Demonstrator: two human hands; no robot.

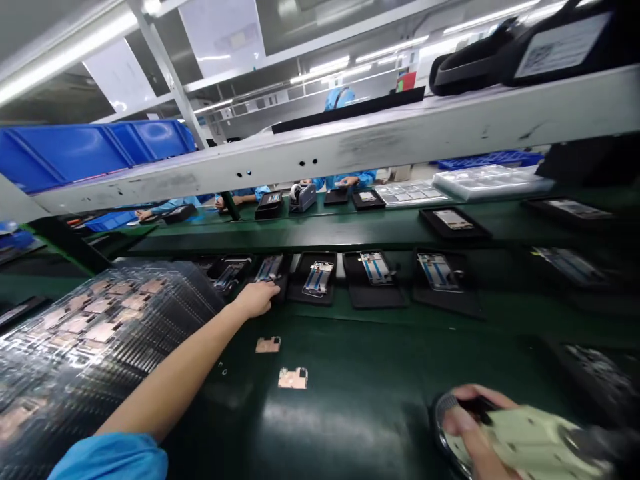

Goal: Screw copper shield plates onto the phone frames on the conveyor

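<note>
My left hand (pixel 257 299) reaches forward with its fingers closed at the near edge of a black tray (pixel 281 288). A phone frame (pixel 271 267) lies in that tray. At the lower right, my right hand (pixel 475 427) is wrapped around a pale green handheld tool (pixel 537 440) with a dark end; its exact kind is unclear. Two thin copper-coloured sheets, one nearer (pixel 293 379) and one farther (pixel 268 345), rest on the green work surface (pixel 360 373) between my hands.
A tall stack of clear plastic trays (pixel 175 307) with copper-coloured pieces stands at left. Several black trays with phone frames (pixel 375 268) line the bench. A white shelf beam (pixel 320 153) crosses above, bearing blue bins (pixel 90 150). Co-workers' hands (pixel 347 181) show beyond.
</note>
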